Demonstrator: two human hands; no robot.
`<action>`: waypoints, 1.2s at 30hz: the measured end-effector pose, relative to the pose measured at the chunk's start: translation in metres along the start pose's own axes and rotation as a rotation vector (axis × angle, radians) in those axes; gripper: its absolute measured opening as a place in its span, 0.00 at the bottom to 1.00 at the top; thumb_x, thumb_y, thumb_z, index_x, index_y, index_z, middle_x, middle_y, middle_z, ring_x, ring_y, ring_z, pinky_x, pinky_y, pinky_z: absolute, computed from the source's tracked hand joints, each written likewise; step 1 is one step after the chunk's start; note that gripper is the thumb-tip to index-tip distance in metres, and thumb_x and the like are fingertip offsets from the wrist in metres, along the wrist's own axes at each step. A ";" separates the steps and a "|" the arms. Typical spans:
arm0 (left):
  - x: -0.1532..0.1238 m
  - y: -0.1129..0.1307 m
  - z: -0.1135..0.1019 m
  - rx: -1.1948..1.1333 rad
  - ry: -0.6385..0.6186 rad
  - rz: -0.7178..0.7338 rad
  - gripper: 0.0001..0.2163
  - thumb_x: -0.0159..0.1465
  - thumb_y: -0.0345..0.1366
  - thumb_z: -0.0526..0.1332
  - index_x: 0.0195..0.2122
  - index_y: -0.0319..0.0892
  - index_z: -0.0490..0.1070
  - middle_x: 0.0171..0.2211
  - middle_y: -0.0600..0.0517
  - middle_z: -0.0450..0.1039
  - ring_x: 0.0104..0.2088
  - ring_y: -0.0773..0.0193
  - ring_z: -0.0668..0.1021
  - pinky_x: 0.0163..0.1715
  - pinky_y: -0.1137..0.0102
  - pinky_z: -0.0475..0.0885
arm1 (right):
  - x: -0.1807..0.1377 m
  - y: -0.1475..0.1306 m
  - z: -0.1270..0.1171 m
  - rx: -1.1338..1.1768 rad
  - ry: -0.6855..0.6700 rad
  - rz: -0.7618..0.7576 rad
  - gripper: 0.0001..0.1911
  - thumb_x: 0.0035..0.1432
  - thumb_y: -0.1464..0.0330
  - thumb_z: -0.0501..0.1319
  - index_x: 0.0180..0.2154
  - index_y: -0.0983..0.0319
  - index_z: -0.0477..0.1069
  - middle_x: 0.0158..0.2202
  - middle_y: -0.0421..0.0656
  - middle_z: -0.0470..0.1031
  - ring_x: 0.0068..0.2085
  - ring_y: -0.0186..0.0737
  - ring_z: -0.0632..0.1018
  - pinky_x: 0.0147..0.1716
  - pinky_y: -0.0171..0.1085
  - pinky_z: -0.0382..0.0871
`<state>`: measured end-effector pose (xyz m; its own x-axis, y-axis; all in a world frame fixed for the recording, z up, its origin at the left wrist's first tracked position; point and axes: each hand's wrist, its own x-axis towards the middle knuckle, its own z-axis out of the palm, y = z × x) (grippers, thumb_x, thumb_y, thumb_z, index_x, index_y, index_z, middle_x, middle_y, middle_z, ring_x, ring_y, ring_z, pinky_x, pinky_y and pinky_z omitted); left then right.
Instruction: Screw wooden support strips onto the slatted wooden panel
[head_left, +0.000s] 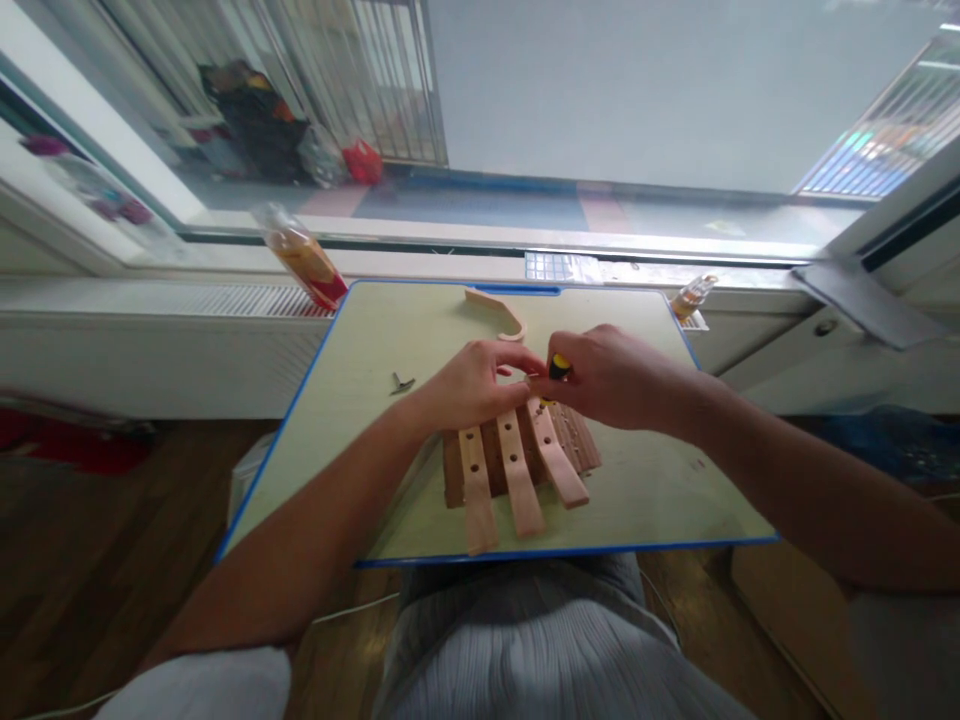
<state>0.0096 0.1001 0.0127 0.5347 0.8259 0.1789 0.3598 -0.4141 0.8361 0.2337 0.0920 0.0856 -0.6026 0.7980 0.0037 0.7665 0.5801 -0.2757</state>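
A wooden assembly of three pale slats with holes over a brown block lies on the pale green table with blue edging. My left hand rests on the far end of the slats, its fingers curled and pinched at something too small to make out. My right hand is closed round a yellow-and-black screwdriver handle, its tip hidden where the two hands meet above the slats.
A curved wooden piece lies at the table's far edge. A small metal key lies left of my hands. A tilted bottle and a small bottle stand on the window sill. My lap is below the table.
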 end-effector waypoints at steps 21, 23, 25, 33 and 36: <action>-0.086 -0.032 -0.080 0.622 0.296 -0.280 0.10 0.67 0.41 0.67 0.44 0.45 0.85 0.45 0.48 0.87 0.44 0.56 0.85 0.48 0.63 0.78 | -0.010 0.070 0.073 1.113 0.646 0.131 0.19 0.62 0.54 0.75 0.31 0.58 0.72 0.20 0.33 0.70 0.17 0.33 0.73 0.16 0.35 0.67; -0.094 -0.044 -0.083 0.799 0.188 -0.384 0.11 0.68 0.41 0.64 0.45 0.44 0.84 0.47 0.47 0.86 0.46 0.54 0.85 0.49 0.63 0.78 | -0.009 0.072 0.079 1.150 0.645 0.145 0.19 0.61 0.55 0.76 0.30 0.58 0.73 0.20 0.34 0.71 0.17 0.33 0.73 0.16 0.35 0.67; -0.095 -0.049 -0.080 0.935 0.121 -0.456 0.13 0.68 0.41 0.62 0.47 0.45 0.84 0.50 0.47 0.86 0.50 0.52 0.85 0.50 0.62 0.77 | -0.010 0.073 0.085 1.167 0.635 0.154 0.19 0.60 0.55 0.77 0.30 0.59 0.74 0.19 0.34 0.72 0.17 0.32 0.73 0.16 0.34 0.66; -0.070 -0.040 -0.066 1.116 0.006 -0.625 0.11 0.65 0.40 0.60 0.38 0.45 0.83 0.47 0.42 0.87 0.46 0.44 0.86 0.41 0.59 0.73 | -0.013 0.075 0.090 1.174 0.614 0.171 0.18 0.59 0.56 0.78 0.30 0.60 0.76 0.20 0.35 0.74 0.19 0.33 0.74 0.18 0.34 0.67; -0.066 -0.041 -0.063 1.147 -0.031 -0.660 0.12 0.66 0.40 0.59 0.39 0.45 0.83 0.47 0.41 0.87 0.47 0.42 0.86 0.41 0.58 0.73 | -0.014 0.077 0.090 1.173 0.614 0.171 0.19 0.59 0.56 0.78 0.30 0.59 0.75 0.20 0.36 0.74 0.19 0.33 0.74 0.18 0.35 0.68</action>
<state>-0.0885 0.0867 -0.0004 0.0221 0.9932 -0.1145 0.9877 -0.0395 -0.1515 0.2808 0.1111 -0.0219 -0.0842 0.9695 0.2303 -0.0078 0.2305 -0.9730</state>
